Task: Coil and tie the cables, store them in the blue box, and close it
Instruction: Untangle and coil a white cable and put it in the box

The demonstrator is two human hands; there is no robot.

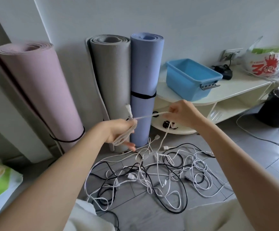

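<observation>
Open blue box (192, 79) on the table (235, 92), above the floor's cable tangle (152, 174). Left hand (118, 130) closes on white cable (145, 116) loops; right hand (180, 114) pinches its taut strand. Light, limp; best gripped mid-coil.

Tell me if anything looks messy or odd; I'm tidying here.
Yes: black and white cables lie tangled on the floor. The blue box sits open on the shelf, no lid visible.
</observation>
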